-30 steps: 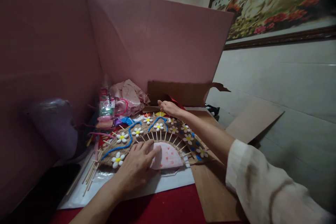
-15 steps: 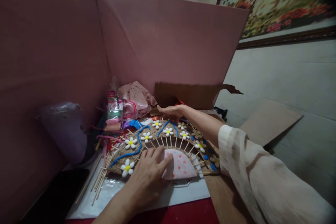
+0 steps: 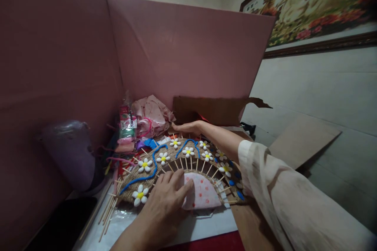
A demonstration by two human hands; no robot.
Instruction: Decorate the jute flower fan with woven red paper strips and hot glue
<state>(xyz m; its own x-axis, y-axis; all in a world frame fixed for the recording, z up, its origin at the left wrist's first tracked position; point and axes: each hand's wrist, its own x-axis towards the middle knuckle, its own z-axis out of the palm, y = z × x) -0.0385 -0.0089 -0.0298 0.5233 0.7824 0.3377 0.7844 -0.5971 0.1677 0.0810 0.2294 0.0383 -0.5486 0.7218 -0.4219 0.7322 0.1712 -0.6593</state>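
Observation:
An arched piece wrapped in brown twine (image 3: pixel 137 174) lies across the work surface, with white and yellow flowers, blue wavy strips and thin sticks along its edges. Inside its curve is a pale pink half-round piece (image 3: pixel 203 194) with red dots. My left hand (image 3: pixel 169 192) rests at the inner edge of the arch, thumb over the pink piece; its fingers are bent, and what they grip, if anything, is hidden. Behind the top of the arch, my right hand (image 3: pixel 188 126) is stretched out flat, holding nothing visible.
Loose sticks (image 3: pixel 106 215) lie at the left on white sheeting. Behind them are plastic packs (image 3: pixel 128 125) and crumpled pink material (image 3: pixel 153 113). A purple container (image 3: pixel 70 153) stands far left. Cardboard (image 3: pixel 209 110) and pink panels (image 3: pixel 188 51) rise behind.
The view has tilted slightly upward, so most things appear a little lower. My right hand has shifted slightly left in view; both hands keep nearly the same pose.

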